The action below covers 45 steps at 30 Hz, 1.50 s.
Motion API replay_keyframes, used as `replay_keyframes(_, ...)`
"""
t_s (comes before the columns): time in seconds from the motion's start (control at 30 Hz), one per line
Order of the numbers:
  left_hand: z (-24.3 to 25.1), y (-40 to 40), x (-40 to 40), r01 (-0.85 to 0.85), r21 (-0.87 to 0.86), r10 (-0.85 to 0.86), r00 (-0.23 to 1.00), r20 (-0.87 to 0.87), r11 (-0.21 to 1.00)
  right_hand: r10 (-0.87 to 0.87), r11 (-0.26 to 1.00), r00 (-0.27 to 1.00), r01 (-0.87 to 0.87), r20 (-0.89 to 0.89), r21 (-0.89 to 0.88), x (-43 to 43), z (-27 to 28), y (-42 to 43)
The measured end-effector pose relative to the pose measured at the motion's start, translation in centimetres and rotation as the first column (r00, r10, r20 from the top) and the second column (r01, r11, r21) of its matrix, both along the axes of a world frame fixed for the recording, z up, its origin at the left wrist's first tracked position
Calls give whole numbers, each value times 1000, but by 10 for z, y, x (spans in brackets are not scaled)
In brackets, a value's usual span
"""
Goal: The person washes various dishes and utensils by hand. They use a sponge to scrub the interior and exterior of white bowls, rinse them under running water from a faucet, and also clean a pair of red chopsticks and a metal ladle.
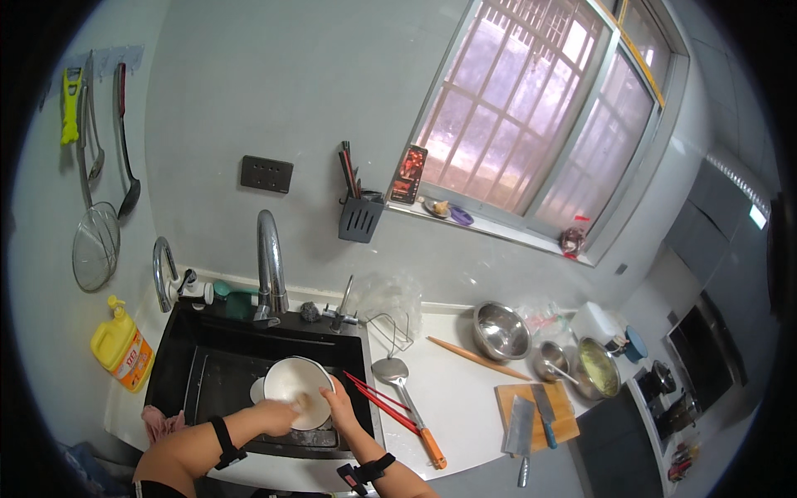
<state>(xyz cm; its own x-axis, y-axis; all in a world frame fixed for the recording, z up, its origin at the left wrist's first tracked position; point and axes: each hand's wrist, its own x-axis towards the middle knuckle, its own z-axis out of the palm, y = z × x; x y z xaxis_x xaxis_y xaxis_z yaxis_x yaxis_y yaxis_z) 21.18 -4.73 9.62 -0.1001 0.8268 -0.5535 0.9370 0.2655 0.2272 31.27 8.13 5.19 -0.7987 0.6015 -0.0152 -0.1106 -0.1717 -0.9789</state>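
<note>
A white bowl point(292, 376) is tilted above the black sink point(218, 348), its inside turned toward me. My right hand point(339, 401) grips its rim on the right, with the thumb over the edge. My left hand point(280, 417) reaches into the bowl from the lower left and is blurred. By its fingertips shows a small brownish patch point(303, 401), too blurred to name. Part of a second white piece point(256, 391), perhaps a dish, shows at the bowl's left, mostly hidden behind it. A chrome faucet point(271, 267) rises at the sink's back edge.
Red chopsticks point(386, 404) and a wok spatula point(411, 404) lie right of the sink. Further right are a wooden rolling pin point(479, 359), a steel bowl point(501, 330) and a cutting board point(563, 429) with a cleaver point(518, 426). A yellow detergent bottle point(124, 348) stands left.
</note>
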Motion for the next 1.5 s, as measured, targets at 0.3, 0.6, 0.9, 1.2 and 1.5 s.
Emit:
replay_keyframes(0.3, -43, 28, 2, -401, 640, 94, 884, 457, 656, 58, 985, 998, -63, -35, -160, -17, -1, -11)
replay_keyframes(0.6, -7, -5, -5, -47, 284, 33, 998, 53, 958, 33, 985, 999, -38, 32, 169, -10, -13, 17)
replay_keyframes(0.9, -44, 29, 20, -522, 408, 139, 726, 673, 749, -118, 975, 992, 123, -38, 183, -18, -11, 2)
replay_keyframes(1.2, -11, -2, 27, -439, 582, 96, 846, 525, 685, 25, 960, 998, -38, -51, -276, -12, 11, 3)
replay_keyframes(1.5, -24, -21, -18, 350, 628, -302, 935, -187, 695, 257, 865, 959, -175, 116, -471, -7, 21, 12)
